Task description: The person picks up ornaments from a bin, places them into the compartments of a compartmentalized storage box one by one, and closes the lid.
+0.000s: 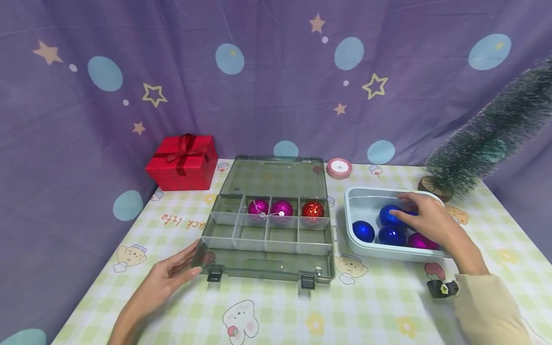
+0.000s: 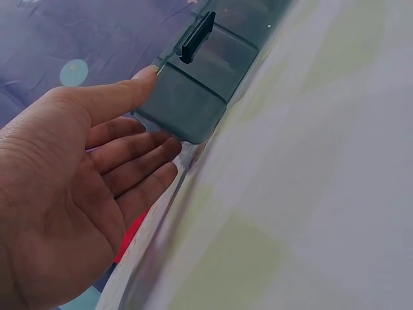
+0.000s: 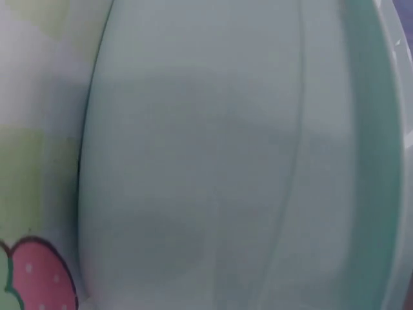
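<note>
A smoky, see-through divided box (image 1: 266,262) lies with its lid folded back. Two magenta glitter balls (image 1: 258,208) and a red glitter ball (image 1: 313,210) sit in separate back-row compartments. My left hand (image 1: 166,275) rests at the box's front left corner, thumb along the edge and fingers fairly straight; the left wrist view shows this hand (image 2: 97,168) close up. Over the pale blue tub (image 1: 362,250) hovers my right hand (image 1: 431,218), its thumb tip over a blue ball (image 1: 388,215), fingers spread. More blue balls (image 1: 363,232) and a magenta ball (image 1: 421,241) lie inside.
At the back left stands a red gift box (image 1: 183,163) with a bow. A pink-rimmed ribbon roll (image 1: 339,168) lies behind the divided box. A small artificial tree (image 1: 478,139) leans at the right. The right wrist view shows only the tub's wall (image 3: 213,161) and some tablecloth.
</note>
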A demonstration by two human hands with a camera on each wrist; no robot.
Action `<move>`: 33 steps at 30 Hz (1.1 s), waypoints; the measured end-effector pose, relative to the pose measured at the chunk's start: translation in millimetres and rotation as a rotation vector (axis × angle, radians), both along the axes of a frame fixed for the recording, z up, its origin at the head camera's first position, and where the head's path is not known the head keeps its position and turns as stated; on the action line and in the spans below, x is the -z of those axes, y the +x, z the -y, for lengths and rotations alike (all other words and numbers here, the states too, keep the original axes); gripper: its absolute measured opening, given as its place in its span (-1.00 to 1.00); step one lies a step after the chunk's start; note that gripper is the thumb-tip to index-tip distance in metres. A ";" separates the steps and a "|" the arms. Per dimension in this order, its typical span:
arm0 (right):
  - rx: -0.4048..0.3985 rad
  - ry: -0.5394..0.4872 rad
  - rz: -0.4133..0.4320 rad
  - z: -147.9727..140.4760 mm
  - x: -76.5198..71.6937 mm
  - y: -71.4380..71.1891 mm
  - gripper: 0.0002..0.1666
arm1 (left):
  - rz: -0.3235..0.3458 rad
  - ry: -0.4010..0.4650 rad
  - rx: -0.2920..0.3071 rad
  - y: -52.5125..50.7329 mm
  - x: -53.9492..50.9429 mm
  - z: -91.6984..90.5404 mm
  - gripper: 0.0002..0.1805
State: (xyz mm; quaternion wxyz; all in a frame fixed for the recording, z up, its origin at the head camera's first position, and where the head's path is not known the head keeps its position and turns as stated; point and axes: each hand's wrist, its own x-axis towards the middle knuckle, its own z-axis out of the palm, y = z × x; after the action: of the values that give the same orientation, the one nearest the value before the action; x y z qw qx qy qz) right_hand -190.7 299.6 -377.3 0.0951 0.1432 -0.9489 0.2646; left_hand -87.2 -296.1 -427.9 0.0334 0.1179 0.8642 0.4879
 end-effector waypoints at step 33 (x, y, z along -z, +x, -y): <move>-0.056 0.186 0.188 17.5 -4.6 -12.9 -0.28 | 0.015 -0.007 -0.020 1.4 0.7 -1.1 -0.30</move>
State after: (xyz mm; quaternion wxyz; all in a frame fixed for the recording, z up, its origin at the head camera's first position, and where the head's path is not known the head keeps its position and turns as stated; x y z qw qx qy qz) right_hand -203.6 282.0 -372.7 -0.0155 0.1524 -0.9697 0.1905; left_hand -85.8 -295.0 -428.5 0.0355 0.1057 0.8668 0.4860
